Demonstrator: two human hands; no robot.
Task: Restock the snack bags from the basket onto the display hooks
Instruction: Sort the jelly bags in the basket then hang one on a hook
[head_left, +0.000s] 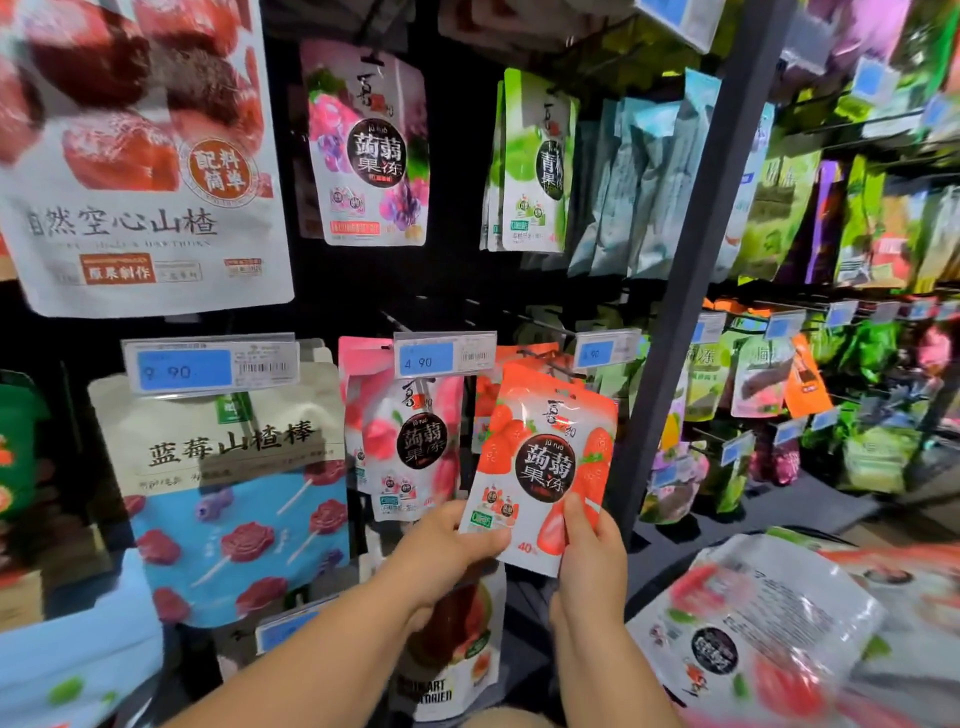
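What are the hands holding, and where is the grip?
One strawberry snack bag, gripped at its bottom edge: left hand at the left corner, right hand at the right.

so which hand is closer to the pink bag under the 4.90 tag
Left. The left hand sits just below the pink bag, gripping the strawberry bag by its lower left corner. The right hand grips that bag's lower right edge, farther off.

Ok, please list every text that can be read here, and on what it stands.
"自然空心山楂": big white bag, top left.
"蓝莓山楂棒": beige and blue bag.
"9 90": left price tag.
"4 90": middle price tag.
"蒟蒻果冻", "40%": strawberry bag in front.
Small print and barcodes: too blurred.
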